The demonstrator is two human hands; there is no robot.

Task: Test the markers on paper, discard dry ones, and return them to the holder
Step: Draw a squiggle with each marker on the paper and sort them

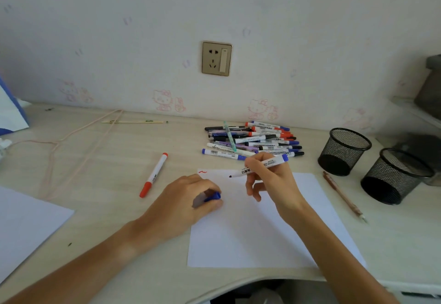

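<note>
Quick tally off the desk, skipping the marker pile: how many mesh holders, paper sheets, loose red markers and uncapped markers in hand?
Mesh holders: 2
Paper sheets: 2
Loose red marker: 1
Uncapped blue marker in right hand: 1
Total: 6

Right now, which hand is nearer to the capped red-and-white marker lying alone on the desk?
Left. The left hand, closed on a blue cap, sits just right of the red-and-white marker. The right hand, holding an uncapped blue marker, is farther right, beyond the left hand.
</note>
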